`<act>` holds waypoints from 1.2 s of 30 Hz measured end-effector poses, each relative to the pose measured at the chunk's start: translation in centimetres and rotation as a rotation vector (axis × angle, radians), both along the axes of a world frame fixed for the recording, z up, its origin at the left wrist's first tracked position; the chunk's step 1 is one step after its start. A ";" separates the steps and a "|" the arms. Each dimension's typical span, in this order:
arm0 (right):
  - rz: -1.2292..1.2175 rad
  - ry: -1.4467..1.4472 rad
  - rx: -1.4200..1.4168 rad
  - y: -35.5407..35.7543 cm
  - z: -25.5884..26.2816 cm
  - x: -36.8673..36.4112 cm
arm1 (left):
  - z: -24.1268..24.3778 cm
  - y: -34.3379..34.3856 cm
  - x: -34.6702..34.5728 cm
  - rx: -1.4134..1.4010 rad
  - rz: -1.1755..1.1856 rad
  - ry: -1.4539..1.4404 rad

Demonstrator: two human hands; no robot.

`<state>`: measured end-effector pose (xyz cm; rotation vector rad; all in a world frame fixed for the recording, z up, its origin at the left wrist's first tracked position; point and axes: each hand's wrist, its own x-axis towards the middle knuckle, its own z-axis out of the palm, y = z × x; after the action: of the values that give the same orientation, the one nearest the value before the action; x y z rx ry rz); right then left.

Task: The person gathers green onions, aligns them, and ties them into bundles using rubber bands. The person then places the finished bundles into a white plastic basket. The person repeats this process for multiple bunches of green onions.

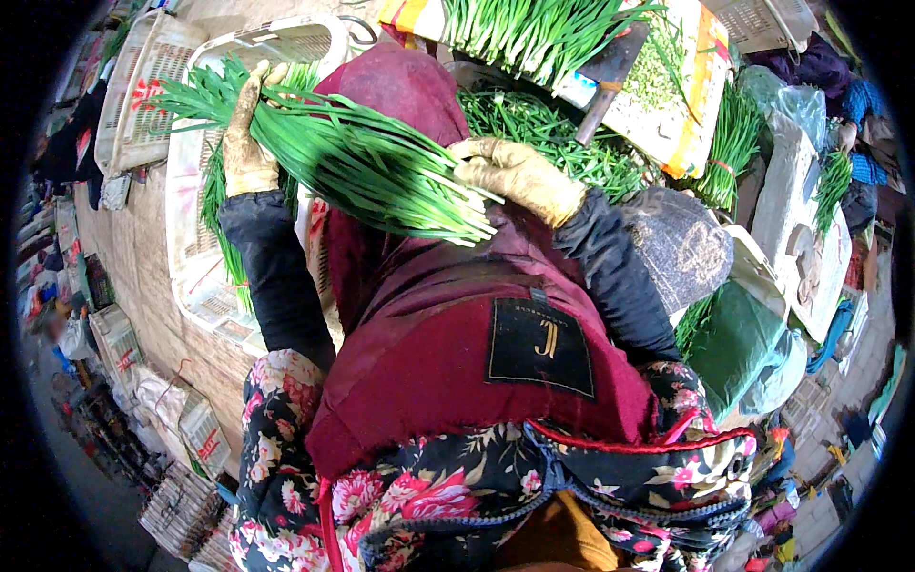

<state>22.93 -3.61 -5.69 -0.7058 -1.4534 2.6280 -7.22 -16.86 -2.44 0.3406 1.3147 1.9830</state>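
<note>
A large bunch of garlic chives [357, 168] lies slantwise across both hands, above my lap in a maroon apron [457, 343]. My left hand [250, 139], in a dirty cream work glove, holds the leafy green end, with leaf tips hanging out past it on the left. At the pale stem end, my right hand [518, 175], gloved alike, grips the bunch from its right side. Its fingertips are partly hidden by stems. Past the left forearm stands a white plastic basket [189, 236] with more chives inside.
Ahead, a cleaver [615, 71] rests on a white board with orange tape [697, 136], beside stacked chives [536, 36]. Loose green leaves [550, 136] lie below it. A tied bunch [729, 150] is at right, near another person's blue sleeve [861, 100]. More plastic baskets [146, 93] stand left.
</note>
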 end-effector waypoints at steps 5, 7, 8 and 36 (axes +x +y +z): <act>0.102 -0.043 0.160 -0.8 -1.1 -0.6 | -0.9 0.0 -0.7 -0.003 0.012 0.009; 0.098 -0.056 0.211 -1.0 -0.9 -0.7 | -1.4 -0.1 -1.1 0.035 0.016 -0.019; 0.118 -0.064 0.263 -1.0 -0.7 -0.7 | -1.6 -0.2 -1.2 0.069 0.015 -0.053; 0.087 -0.135 0.493 -2.3 -2.7 2.8 | -0.6 0.1 -0.4 0.128 0.005 -0.163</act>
<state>25.72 -5.86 -8.40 -0.7794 -2.0991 2.1602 -7.64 -16.71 -3.09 0.2309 1.0913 2.0573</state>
